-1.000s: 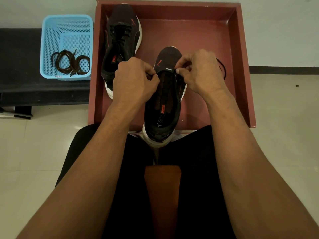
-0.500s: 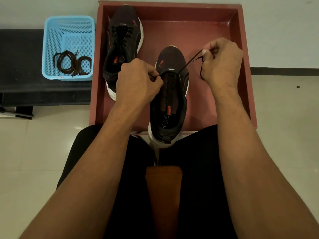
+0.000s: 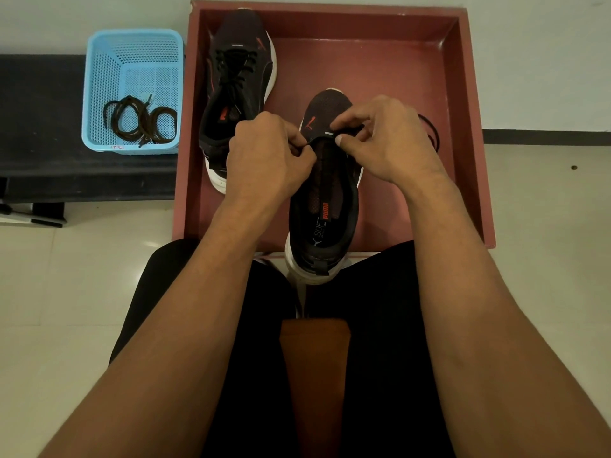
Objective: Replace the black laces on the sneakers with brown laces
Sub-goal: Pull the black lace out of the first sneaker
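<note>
Near sneaker (image 3: 324, 219), heel toward the person, lies between both hands. Left hand (image 3: 264, 157), fingers curled, pinches its left eyelet edge. Right hand (image 3: 386, 140) pinches the black lace (image 3: 431, 133), which loops out behind it. Beyond the left hand is the second sneaker (image 3: 236, 94), and farther left the brown laces (image 3: 142, 122) lie in the blue basket (image 3: 99, 77).

Near sneaker (image 3: 325, 206): matt knit mesh cloth, white rubbery sole. Far sneaker (image 3: 238, 77): same. Black lace (image 3: 433, 133), brown laces (image 3: 139, 122): matt woven cord. Basket (image 3: 99, 94): perforated plastic, slight sheen. Tray (image 3: 413, 94): looks like painted wood, matt. Floor (image 3: 66, 276): glossy tile. Bench (image 3: 39, 127): matt black.
</note>
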`<action>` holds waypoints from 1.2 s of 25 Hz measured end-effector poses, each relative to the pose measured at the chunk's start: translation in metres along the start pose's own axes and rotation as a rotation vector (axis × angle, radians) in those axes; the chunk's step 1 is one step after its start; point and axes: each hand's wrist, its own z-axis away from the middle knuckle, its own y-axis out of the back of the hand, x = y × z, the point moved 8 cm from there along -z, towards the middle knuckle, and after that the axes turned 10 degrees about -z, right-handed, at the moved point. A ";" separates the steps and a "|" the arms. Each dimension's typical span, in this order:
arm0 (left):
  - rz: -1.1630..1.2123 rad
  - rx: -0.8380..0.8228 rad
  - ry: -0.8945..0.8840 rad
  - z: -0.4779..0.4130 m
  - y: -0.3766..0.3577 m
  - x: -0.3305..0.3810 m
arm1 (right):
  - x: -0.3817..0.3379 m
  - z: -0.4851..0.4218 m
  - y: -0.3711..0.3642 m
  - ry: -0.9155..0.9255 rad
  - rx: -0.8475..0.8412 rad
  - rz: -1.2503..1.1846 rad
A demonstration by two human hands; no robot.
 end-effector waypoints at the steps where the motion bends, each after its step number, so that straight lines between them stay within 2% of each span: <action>1: 0.000 0.001 -0.002 0.000 0.000 0.000 | 0.001 0.000 0.000 -0.008 0.008 0.006; 6: 0.006 0.002 -0.004 0.000 -0.001 0.001 | 0.001 -0.002 -0.002 -0.050 0.039 0.071; 10: 0.001 0.010 -0.014 0.001 0.000 0.004 | -0.017 -0.002 -0.008 0.085 0.013 0.059; 18: -0.005 0.036 -0.012 0.002 0.001 0.007 | -0.036 0.000 -0.031 0.207 -0.066 0.117; 21: 0.014 0.037 -0.006 0.001 -0.001 0.006 | -0.033 -0.001 -0.020 0.169 0.018 -0.009; 25: 0.021 0.040 0.010 0.001 0.000 0.005 | -0.006 -0.002 0.018 0.050 0.259 -0.234; 30: 0.030 0.078 0.035 -0.001 0.003 -0.002 | 0.024 0.003 0.057 -0.046 0.499 -0.179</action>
